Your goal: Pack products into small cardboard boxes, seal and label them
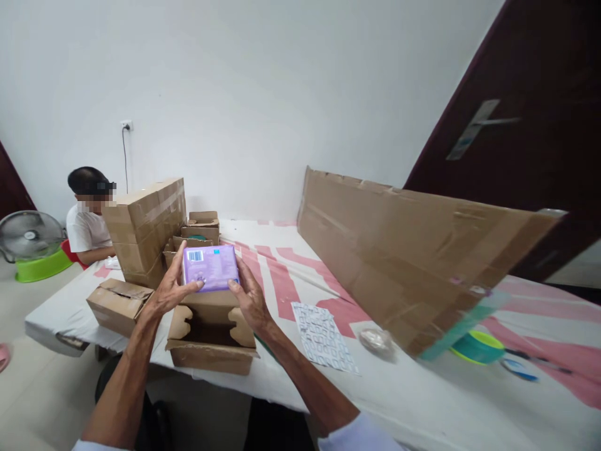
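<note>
Both my hands grip a purple plastic-wrapped pack [212, 266] with a barcode on its face. My left hand [171, 285] has its left edge, thumb across the front. On the right edge my right hand [250, 294] is closed the same way. Just below the pack stands an open cardboard box [211, 362] with its flaps up and a dark inside. What lies at its bottom cannot be made out. Beside my left forearm sits a closed small carton [117, 305].
Stacked cartons [145, 225] and open boxes [203, 219] stand behind. A long cardboard panel [399, 250] leans across the right. On the cloth lie a printed sheet [323, 335], a clear bundle [377, 341] and a teal tape roll [477, 347]. A person [89, 219] sits far left near a fan [30, 235].
</note>
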